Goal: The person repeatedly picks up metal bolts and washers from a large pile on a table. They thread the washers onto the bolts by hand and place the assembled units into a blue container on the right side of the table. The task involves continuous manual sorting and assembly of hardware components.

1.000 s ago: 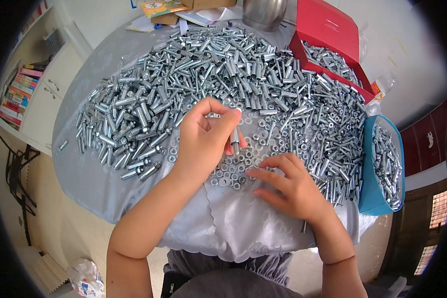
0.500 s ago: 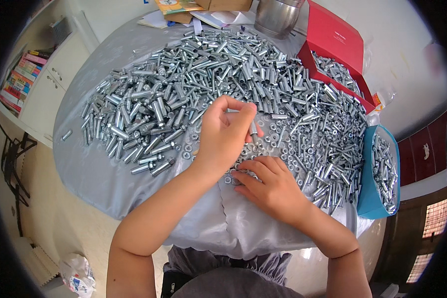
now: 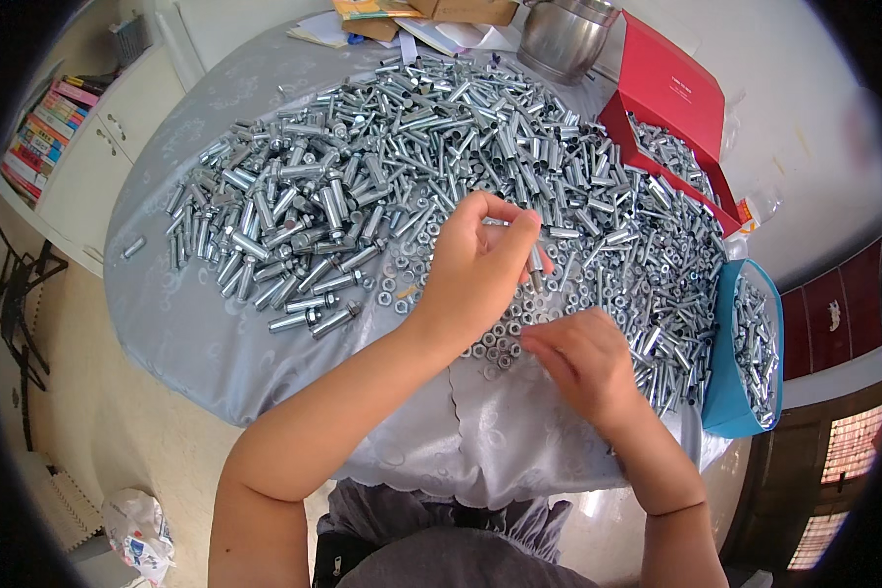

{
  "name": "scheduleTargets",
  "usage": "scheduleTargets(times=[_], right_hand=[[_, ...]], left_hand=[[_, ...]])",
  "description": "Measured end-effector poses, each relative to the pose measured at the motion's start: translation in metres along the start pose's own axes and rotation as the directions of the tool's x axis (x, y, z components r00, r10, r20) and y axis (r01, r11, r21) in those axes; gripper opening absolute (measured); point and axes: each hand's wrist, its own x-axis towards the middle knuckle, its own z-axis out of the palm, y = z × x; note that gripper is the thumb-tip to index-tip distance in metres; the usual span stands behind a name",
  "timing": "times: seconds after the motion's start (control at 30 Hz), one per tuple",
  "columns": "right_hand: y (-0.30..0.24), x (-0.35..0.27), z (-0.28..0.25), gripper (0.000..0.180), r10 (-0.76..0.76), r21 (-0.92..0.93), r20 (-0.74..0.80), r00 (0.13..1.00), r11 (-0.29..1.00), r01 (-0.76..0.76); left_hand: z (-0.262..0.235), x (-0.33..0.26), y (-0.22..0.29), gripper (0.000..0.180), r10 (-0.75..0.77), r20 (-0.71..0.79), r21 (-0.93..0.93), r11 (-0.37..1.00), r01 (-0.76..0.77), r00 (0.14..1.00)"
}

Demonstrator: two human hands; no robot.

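Observation:
Between the thumb and fingers of my left hand is a silvery expansion bolt, pointing downward, its upper part covered by the fingers. Lower and to the right, my right hand is closed, its fingertips pinched together over loose hex nuts. Whatever sits in that pinch is too small or hidden to make out. More nuts and flat washers lie under and around both hands. Beyond my left hand spreads a big heap of metal sleeves and bolts. Assembled expansion bolts with nuts on lie to the left.
A red lidded box of metal parts stands at the far right, a blue bin of bolts at the right edge. A steel pot and papers sit at the back. A grey cloth covers the table.
My right hand has lifted from the nuts and drawn slightly right, its spread fingers now pinched together. My left hand keeps the bolt. The whole view has shifted a little.

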Motion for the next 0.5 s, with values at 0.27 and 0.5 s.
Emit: scheduleTargets(times=[0.27,0.5], right_hand=[[0.002,-0.012,-0.007,0.013,0.329,0.344,-0.128,0.936,0.899,-0.269],[0.009,-0.02,-0.004,0.014,0.406,0.459,-0.124,0.905,0.832,-0.311]], left_hand=[[0.009,-0.012,-0.015,0.023,-0.123,0.141,0.11,0.988,0.108,0.982],[0.011,-0.013,-0.018,0.022,-0.139,0.135,0.181,0.977,0.114,0.981]])
